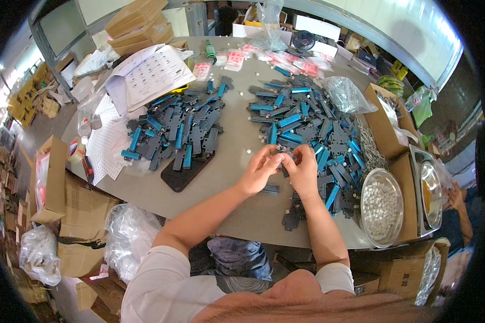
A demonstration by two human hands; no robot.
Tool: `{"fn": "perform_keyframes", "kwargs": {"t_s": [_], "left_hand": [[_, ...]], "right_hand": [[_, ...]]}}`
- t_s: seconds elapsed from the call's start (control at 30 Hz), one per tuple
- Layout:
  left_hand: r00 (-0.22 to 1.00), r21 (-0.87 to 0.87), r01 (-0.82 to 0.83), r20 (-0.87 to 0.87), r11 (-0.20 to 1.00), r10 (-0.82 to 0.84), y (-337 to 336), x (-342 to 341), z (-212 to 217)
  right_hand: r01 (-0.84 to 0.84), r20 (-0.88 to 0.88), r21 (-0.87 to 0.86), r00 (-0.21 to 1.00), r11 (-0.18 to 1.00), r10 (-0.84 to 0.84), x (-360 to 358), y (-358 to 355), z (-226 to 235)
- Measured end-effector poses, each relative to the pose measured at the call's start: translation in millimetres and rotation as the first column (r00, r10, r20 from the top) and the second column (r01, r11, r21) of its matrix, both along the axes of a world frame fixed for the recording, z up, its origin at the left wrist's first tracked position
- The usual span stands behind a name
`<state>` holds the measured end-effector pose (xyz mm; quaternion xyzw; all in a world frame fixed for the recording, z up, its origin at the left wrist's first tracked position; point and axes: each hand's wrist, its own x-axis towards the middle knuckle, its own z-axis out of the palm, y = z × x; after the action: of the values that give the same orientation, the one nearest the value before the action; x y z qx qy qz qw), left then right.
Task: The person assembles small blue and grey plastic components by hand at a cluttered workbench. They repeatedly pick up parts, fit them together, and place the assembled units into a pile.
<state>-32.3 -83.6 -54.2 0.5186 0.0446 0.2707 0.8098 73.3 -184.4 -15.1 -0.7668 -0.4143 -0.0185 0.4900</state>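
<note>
My left hand [260,171] and my right hand [304,173] meet over the middle of the grey table [226,204]. Pinched between the fingertips of both is a small dark part [279,151], mostly hidden by the fingers. Beside my right hand spreads a large heap of dark grey and blue long narrow parts [307,121]. One such grey-blue part [270,189] lies alone just below my hands. A second heap of similar parts [178,126] covers the table on the left, partly against a flat black phone-like slab [184,175].
At right stand a metal bowl of small white pieces [381,207], a pile of metal rods or screws [367,145], cardboard boxes [380,107] and a metal tray [430,194]. Papers [153,75] and a tape roll [76,150] lie left. Another person's hand [456,196] shows at far right.
</note>
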Motion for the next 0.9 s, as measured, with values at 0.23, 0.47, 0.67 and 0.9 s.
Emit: {"fn": "perform_keyframes", "kwargs": {"t_s": [0.23,0.47,0.67,0.9], "left_hand": [[0.991,-0.28,0.124,0.087,0.952,-0.104,-1,0,7],[0.986,-0.313,-0.127,0.065,0.941,0.154,15,1,14],[0.986,-0.299,-0.123,0.07,0.946,0.15,14,-1,21],[0.99,-0.219,-0.075,0.102,0.973,0.099,14,1,20]], "right_hand": [[-0.166,-0.475,0.079,0.861,0.983,0.183,2,1,-5],[-0.367,-0.155,-0.164,0.926,0.916,0.343,7,-2,6],[-0.389,-0.06,-0.023,0.92,0.921,0.387,-1,2,0],[-0.465,-0.139,0.113,0.868,0.878,0.478,8,2,-3]]}}
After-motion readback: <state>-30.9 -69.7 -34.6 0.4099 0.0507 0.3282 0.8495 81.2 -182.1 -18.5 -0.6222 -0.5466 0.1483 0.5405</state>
